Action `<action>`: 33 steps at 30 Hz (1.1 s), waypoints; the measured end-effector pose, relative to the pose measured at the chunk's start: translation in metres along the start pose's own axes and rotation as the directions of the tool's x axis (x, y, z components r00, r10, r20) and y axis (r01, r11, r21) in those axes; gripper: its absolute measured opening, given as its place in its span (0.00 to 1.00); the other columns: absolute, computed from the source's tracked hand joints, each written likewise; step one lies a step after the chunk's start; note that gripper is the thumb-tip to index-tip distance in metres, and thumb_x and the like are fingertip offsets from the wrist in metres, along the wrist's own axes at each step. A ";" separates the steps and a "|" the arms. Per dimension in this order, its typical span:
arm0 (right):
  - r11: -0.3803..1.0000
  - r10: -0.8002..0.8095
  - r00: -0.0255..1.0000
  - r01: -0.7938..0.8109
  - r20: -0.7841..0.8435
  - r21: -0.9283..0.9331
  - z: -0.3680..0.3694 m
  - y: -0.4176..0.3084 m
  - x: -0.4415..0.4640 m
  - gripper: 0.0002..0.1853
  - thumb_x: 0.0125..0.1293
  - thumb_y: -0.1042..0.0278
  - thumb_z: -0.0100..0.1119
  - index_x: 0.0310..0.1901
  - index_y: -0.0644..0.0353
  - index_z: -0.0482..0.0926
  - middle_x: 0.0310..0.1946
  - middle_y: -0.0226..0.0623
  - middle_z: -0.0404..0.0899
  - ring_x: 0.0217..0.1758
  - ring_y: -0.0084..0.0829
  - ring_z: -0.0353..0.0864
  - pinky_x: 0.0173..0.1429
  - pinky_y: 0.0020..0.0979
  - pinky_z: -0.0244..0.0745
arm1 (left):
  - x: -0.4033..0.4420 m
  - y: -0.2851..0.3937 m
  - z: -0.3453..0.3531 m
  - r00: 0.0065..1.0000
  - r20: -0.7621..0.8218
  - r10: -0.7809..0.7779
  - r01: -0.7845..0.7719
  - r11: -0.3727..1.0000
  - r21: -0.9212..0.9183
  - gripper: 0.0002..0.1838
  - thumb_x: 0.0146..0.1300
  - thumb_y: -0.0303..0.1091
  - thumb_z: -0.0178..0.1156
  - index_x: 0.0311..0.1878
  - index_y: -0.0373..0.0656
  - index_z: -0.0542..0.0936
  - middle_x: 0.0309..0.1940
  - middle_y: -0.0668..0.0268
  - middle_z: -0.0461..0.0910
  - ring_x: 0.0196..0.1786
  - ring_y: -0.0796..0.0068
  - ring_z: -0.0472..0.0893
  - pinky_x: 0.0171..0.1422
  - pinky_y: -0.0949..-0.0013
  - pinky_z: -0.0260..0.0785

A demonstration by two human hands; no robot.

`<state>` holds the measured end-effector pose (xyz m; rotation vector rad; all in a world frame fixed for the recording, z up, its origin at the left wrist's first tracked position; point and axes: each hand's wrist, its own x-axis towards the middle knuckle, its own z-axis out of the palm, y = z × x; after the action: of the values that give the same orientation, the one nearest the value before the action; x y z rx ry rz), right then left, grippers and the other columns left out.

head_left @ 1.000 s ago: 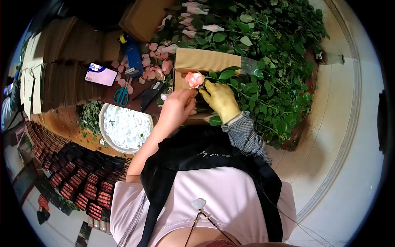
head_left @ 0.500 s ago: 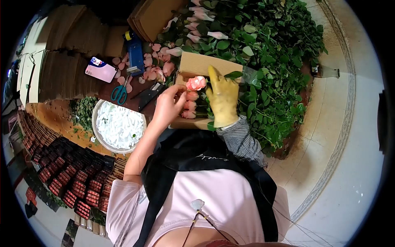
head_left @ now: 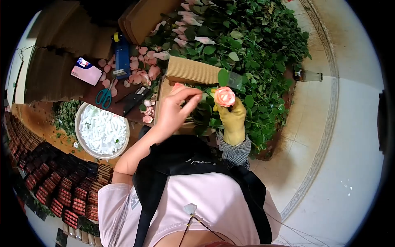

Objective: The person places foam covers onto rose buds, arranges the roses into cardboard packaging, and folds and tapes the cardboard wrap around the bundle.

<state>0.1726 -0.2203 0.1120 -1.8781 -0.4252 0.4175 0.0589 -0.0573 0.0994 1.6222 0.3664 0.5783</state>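
Observation:
My right hand (head_left: 233,119), in a yellow glove, grips a pink rose (head_left: 224,96) just below its open bloom. Its stem is mostly hidden by the glove, and a green leaf stands up beside the bloom. My bare left hand (head_left: 175,108) is over the cardboard box (head_left: 193,70), its thumb and forefinger tips brought together to the left of that rose. Whether anything is pinched there I cannot make out. Part of another pink rose (head_left: 177,85) shows behind the left hand; the rest of the box's contents is largely covered.
Cut stems with leaves (head_left: 263,53) are heaped to the right, with wrapped pink buds (head_left: 204,40) at the back. Left lie teal scissors (head_left: 103,98), a blue tape dispenser (head_left: 121,59), a phone (head_left: 86,71), loose petals (head_left: 140,77) and a bowl (head_left: 78,136) of white pieces.
The gloved right hand, earlier pointing over the box, now holds a rose to the right of it. My left hand has come away from the rose bloom. The whole view has shifted slightly.

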 end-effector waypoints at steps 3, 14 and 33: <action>0.991 0.018 1.000 -0.017 -0.004 0.130 -0.007 -0.004 -0.011 0.12 0.63 0.80 0.68 0.48 0.64 0.87 0.38 0.31 0.85 0.36 0.20 0.82 0.41 0.24 0.78 | 0.003 0.018 0.017 0.998 0.057 0.019 -0.019 1.000 -0.010 0.07 0.63 0.25 0.69 0.43 0.35 0.85 0.39 0.61 0.86 0.43 0.68 0.83 0.49 0.68 0.74; 0.986 -0.149 0.967 0.130 -0.206 -0.101 0.010 0.007 -0.019 0.14 0.56 0.80 0.71 0.46 0.61 0.86 0.42 0.41 0.86 0.45 0.34 0.87 0.52 0.31 0.80 | 0.001 0.016 0.033 0.982 -0.072 0.173 -0.171 0.985 0.041 0.08 0.57 0.26 0.74 0.39 0.38 0.86 0.37 0.61 0.86 0.40 0.62 0.84 0.45 0.63 0.75; 0.741 -0.446 0.890 0.430 0.101 -0.516 0.007 -0.022 -0.015 0.21 0.48 0.72 0.73 0.48 0.57 0.87 0.43 0.38 0.86 0.48 0.43 0.82 0.58 0.40 0.76 | 0.022 0.020 -0.039 0.975 -0.169 0.142 -0.088 0.953 0.290 0.06 0.61 0.26 0.70 0.35 0.36 0.82 0.30 0.60 0.80 0.32 0.63 0.78 0.37 0.65 0.71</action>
<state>0.1543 -0.2143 0.1318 -2.2152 -1.0247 -0.0664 0.0530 -0.0162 0.1253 1.8768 0.5141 0.8008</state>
